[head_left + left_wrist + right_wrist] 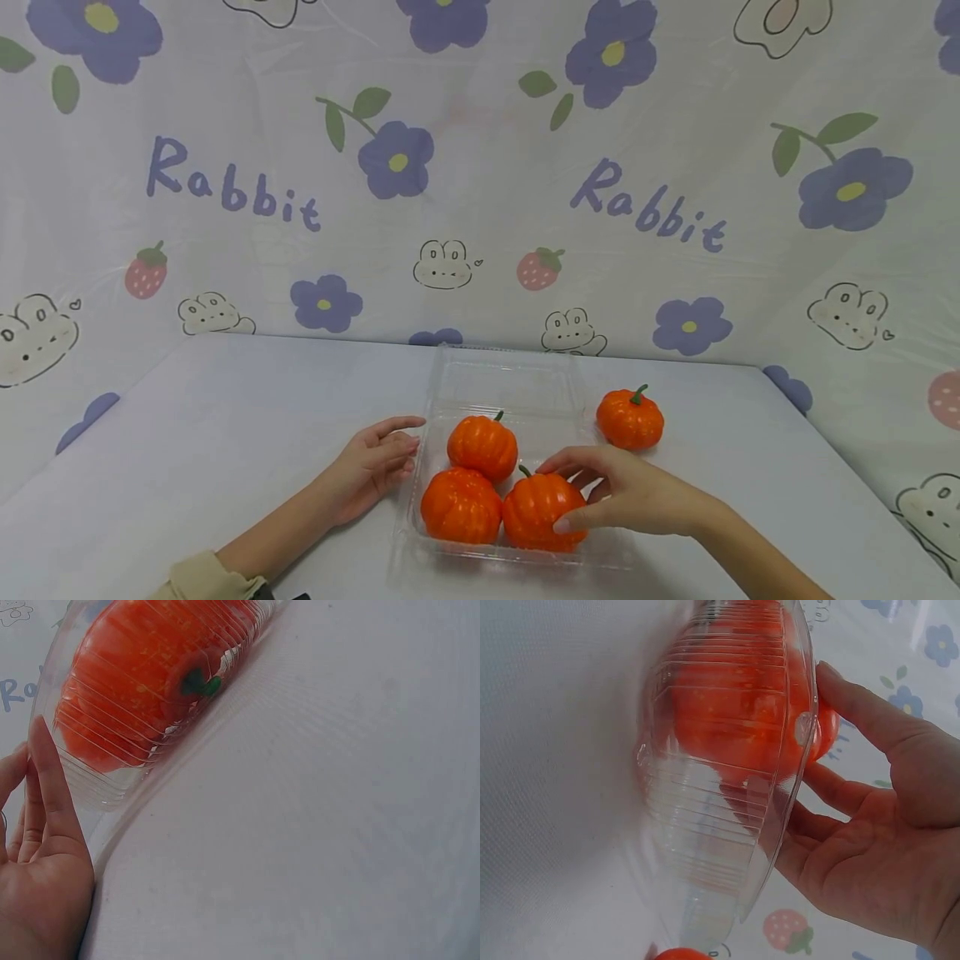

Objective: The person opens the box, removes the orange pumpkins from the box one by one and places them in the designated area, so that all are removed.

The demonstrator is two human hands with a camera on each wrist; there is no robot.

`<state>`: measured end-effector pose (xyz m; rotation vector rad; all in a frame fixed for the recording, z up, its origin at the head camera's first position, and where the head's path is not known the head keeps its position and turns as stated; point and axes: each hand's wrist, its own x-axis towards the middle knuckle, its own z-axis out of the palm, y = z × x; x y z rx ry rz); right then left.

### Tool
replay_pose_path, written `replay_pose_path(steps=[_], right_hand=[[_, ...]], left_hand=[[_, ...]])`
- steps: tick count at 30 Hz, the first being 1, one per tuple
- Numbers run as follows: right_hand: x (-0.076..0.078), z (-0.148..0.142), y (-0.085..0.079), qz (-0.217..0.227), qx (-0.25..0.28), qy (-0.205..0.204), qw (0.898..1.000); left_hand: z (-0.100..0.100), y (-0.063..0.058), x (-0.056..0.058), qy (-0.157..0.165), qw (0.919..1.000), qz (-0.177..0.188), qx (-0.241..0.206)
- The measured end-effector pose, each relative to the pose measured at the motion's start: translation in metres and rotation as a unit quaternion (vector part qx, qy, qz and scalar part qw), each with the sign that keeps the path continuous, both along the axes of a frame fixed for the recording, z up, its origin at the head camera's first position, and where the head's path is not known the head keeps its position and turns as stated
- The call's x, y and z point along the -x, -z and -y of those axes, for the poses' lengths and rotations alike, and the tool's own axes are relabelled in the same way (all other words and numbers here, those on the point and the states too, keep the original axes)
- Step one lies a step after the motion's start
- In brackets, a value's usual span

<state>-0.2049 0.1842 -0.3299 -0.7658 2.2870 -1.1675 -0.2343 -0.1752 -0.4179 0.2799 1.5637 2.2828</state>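
Note:
A clear plastic clamshell box [547,429] lies with its lid folded back. Three orange toy pumpkins sit inside: a rear one [482,448], a front left one [461,506] and a front right one [542,510]. My right hand [626,492] holds the front right pumpkin, thumb at its front and fingers round its far side. In the right wrist view, that pumpkin [731,712] shows through the ribbed wall. My left hand [371,468] is beside the box's left side, fingers fairly straight; in the left wrist view, fingertips [41,735] meet the rim.
Another orange pumpkin [630,419] with a green stem stands on the white table [247,417], right of the box and beyond my right hand. A patterned curtain [480,208] with flowers and rabbits hangs behind the table.

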Motion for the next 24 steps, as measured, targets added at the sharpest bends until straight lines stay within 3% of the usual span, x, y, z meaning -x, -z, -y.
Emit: replay_pose_path(steps=[24], right_hand=[[0.0,-0.013,-0.011,-0.042,0.061,-0.025,0.997]], left_hand=[[-0.001,-0.002,-0.002,-0.002,1.0,0.0,-0.004]])
